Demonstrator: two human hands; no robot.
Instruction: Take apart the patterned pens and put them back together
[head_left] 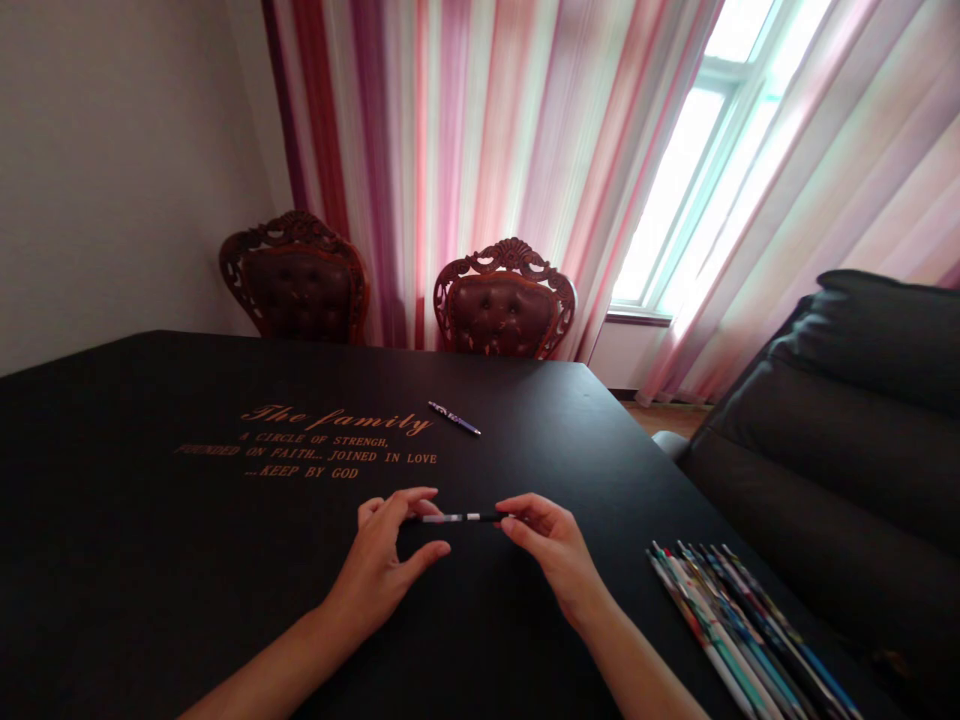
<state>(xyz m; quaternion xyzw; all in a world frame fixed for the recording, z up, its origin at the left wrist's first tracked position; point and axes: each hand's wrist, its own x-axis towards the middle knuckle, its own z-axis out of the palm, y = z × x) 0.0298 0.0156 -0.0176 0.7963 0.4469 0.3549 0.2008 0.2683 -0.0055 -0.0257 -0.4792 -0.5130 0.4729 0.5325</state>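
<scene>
A slim pen (457,518), black with a clear stretch and a white band, lies level just above or on the dark tabletop, I cannot tell which. Its right end is pinched between the thumb and fingers of my right hand (551,545). Around the left end curves my left hand (390,550), its thumb well apart from its fingers; whether those fingers touch the pen is unclear. Beyond both hands, a patterned purple-and-white pen (454,418) rests slantwise on the table.
Several pens (739,620) lie side by side at the right edge of the black table (562,430), which bears gold lettering. Two carved chairs (502,305) stand behind it. A dark leather sofa (847,450) is on the right, near the curtained window.
</scene>
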